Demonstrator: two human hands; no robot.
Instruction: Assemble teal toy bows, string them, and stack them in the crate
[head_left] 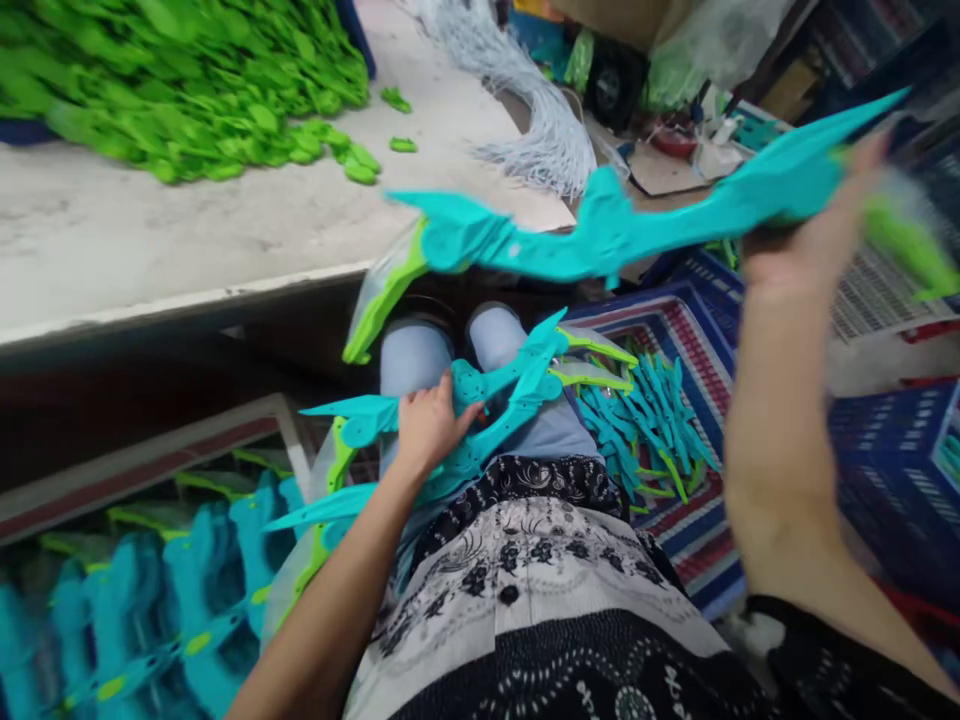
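My right hand (817,235) is raised at the right and closed around a long turquoise plastic toy bow (600,230) with a lime-green tip, held roughly level above my knees; the hand is blurred by motion. My left hand (427,425) rests in my lap, fingers curled over two more turquoise bows (495,400) lying across my thighs. Clear plastic wraps part of the bows' green ends.
A worktable (150,250) at the upper left carries a heap of green plastic pieces (172,80) and a bundle of white strings (540,130). A bin of finished bows (150,600) sits lower left. Striped basket with turquoise parts (652,420) and blue crates (900,480) stand right.
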